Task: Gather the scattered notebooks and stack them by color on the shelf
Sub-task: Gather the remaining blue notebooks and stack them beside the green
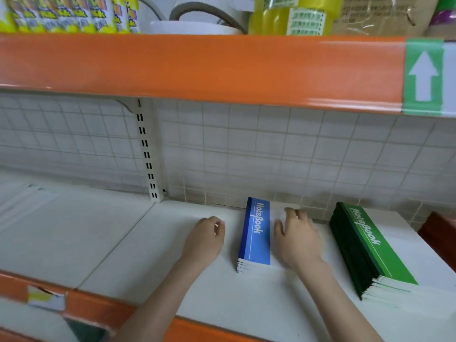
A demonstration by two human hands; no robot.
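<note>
Right hand (294,239) lies flat on the white cover of the blue notebook stack (255,236), fingers fairly straight and spread, pressing down rather than curling round anything. Left hand (206,239) sits on the white shelf (123,243) just to the left of that stack, fingers loosely curled, holding nothing and not touching the notebooks. Blue pile stands toward the far edge, close to the tiled back wall (271,154). Off to the right, well apart, a taller green notebook stack (365,248) rests on the same shelf, angled a little. Overhead runs an orange shelf edge (197,67) carrying yellow bottles (291,16).
</note>
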